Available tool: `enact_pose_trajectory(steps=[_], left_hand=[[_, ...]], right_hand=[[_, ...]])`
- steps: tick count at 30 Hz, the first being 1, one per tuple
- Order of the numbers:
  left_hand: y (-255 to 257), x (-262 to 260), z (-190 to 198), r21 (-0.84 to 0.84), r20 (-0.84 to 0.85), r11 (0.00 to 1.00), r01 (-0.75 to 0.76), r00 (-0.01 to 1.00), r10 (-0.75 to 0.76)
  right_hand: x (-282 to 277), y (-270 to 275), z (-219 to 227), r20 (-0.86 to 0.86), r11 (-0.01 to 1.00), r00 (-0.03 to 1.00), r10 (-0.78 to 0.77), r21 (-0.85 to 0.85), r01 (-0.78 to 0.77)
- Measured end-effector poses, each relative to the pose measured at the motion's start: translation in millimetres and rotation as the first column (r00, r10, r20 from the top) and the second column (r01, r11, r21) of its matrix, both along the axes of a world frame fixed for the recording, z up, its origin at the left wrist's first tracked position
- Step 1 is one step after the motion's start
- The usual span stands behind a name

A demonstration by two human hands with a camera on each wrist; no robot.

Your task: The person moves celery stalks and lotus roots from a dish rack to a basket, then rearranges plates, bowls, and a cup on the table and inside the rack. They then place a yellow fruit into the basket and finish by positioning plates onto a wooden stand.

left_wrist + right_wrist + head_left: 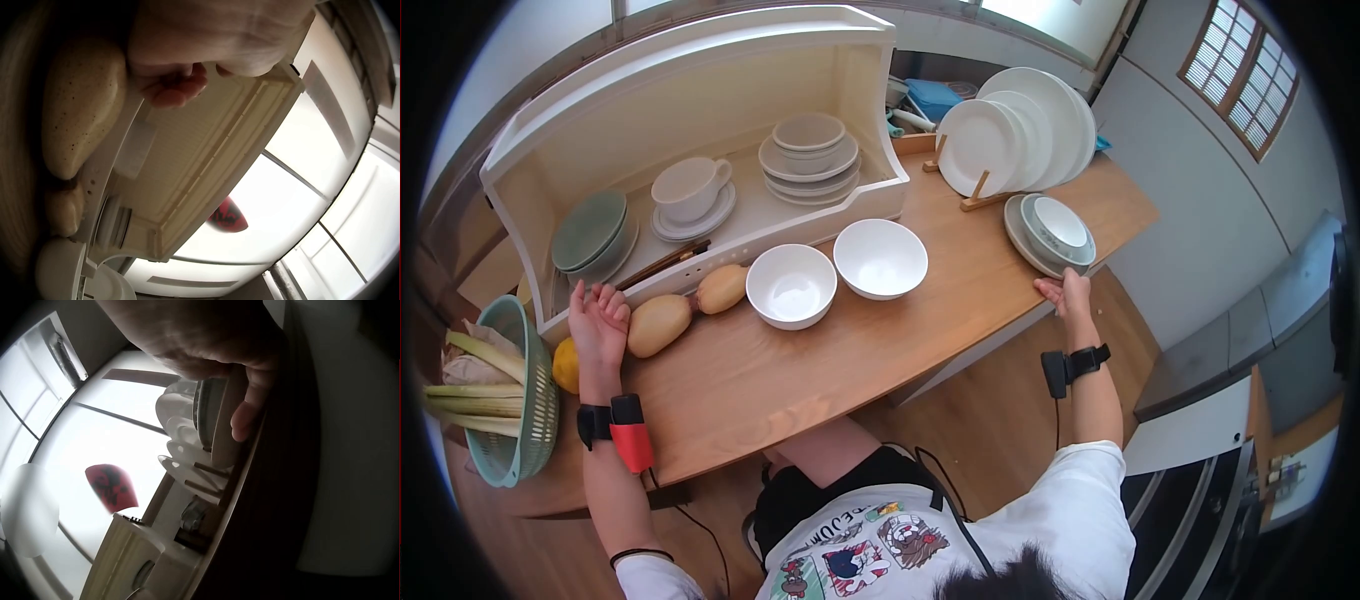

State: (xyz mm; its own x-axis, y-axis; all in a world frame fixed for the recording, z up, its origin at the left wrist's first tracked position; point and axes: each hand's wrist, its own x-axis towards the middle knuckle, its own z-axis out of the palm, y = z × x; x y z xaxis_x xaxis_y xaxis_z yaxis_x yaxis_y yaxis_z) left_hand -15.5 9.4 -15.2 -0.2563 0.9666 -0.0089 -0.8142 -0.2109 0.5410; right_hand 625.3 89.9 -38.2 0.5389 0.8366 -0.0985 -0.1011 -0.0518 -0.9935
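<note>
At the table's right end, a stack of dishes (pixel 1030 238) has a small white bowl on top. My right hand (pixel 1073 294) holds the stack's near edge, thumb by the rim and fingers low at the side. The right wrist view shows this hand (pixel 212 337) against the outermost plate (pixel 226 428). My left hand (pixel 601 325) lies palm up with fingers loosely curled, beside a tan root vegetable (pixel 660 325), holding nothing. Close up, the left wrist view shows the left hand (pixel 212 37) near the same root (pixel 84 103).
Two white bowls (pixel 792 287) stand mid-table. Behind them, a cream cabinet (pixel 740 245) holds bowls, saucers and a cup. White plates (pixel 980 148) stand in a wooden rack at the back right. A green basket (pixel 540 430) with long vegetables is at the left, near a yellow fruit (pixel 566 366).
</note>
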Motion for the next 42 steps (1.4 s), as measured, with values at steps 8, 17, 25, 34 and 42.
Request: enact_pose_trajectory(steps=[8, 17, 25, 34, 42], left_hand=[[-1, 3, 2, -0.002, 0.017, 1.000, 0.000, 1.000, 0.000], [0, -1, -2, 0.003, 0.023, 1.000, 0.016, 1.000, -0.016], [1, -2, -4, 0.054, 0.061, 0.997, 0.057, 0.996, -0.060], [0, 2, 0, 0.013, 0.055, 1.000, 0.010, 0.998, -0.011], [0, 2, 0, -0.004, 0.066, 1.000, 0.002, 0.998, -0.002]], right_hand=[[-53, -42, 2, -0.028, 0.987, 0.986, 0.161, -0.018, -0.162], [-103, -62, 13, -0.038, 0.954, 0.956, 0.291, -0.059, -0.293], [-110, -65, 14, -0.030, 0.937, 0.940, 0.339, -0.085, -0.340], [-88, -59, 56, 0.920, 0.994, 0.377, -0.104, 0.088, 0.058], [-234, -87, 111, 0.901, 0.815, 0.397, -0.175, 0.359, -0.455]])
